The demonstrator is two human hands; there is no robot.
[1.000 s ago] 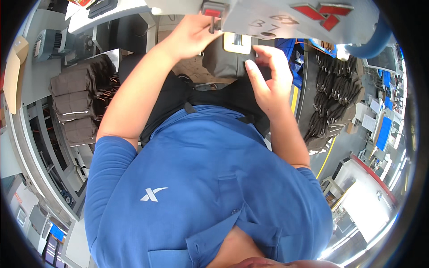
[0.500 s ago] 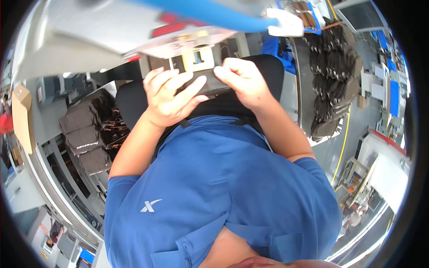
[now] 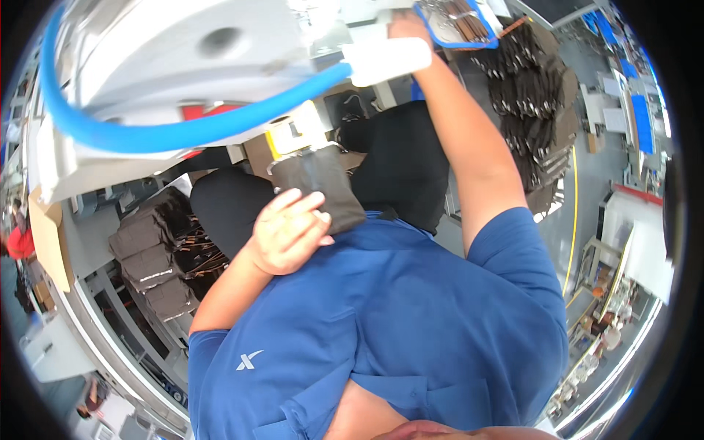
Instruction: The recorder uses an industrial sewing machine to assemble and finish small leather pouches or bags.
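Observation:
My left hand (image 3: 287, 233) grips a dark grey, flat, pouch-like piece (image 3: 323, 183), its fingers lying over the near left corner. The piece is tilted in front of my body, its far edge close to a yellow-edged part (image 3: 279, 143) of the machine. My right arm is stretched far forward, and my right hand (image 3: 408, 31) is beside a blue-rimmed tray (image 3: 449, 45) of thin brown strips (image 3: 463, 22). A white fitting (image 3: 389, 60) covers part of that hand, so its fingers do not show.
A light-coloured machine (image 3: 227, 44) stands before me, with a thick blue hose (image 3: 191, 136) arching across it. Stacked dark pieces (image 3: 150, 246) lie at my left. Rows of similar dark pieces (image 3: 528, 110) fill a surface at my right.
Both hands were at the yellow-edged part of the machine. My left hand has come back toward my body with the dark piece; my right hand has gone forward and right, near the tray.

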